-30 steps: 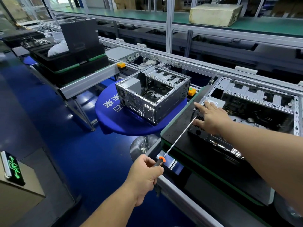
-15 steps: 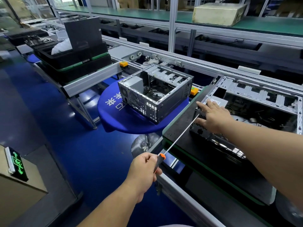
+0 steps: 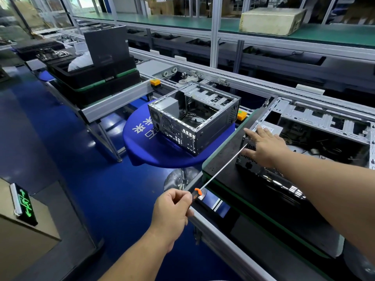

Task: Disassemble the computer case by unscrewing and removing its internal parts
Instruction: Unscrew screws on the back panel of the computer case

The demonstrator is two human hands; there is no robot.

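An open computer case lies on its side on the black mat at the right. My right hand rests flat, fingers spread, on the case's near left corner over the power supply. My left hand grips the orange-and-black handle of a long screwdriver. Its thin shaft slants up to the right, and the tip meets the perforated rear panel just under my right hand.
A second open case sits on a round blue table to the left. Stacked black trays stand on the conveyor behind. An aluminium rail edges the bench. A green-lit sign sits on a box at lower left.
My left hand has shifted slightly along the screwdriver handle while the tip stays at the case's rear panel. My right hand stays on the corner. The view has drifted a little.
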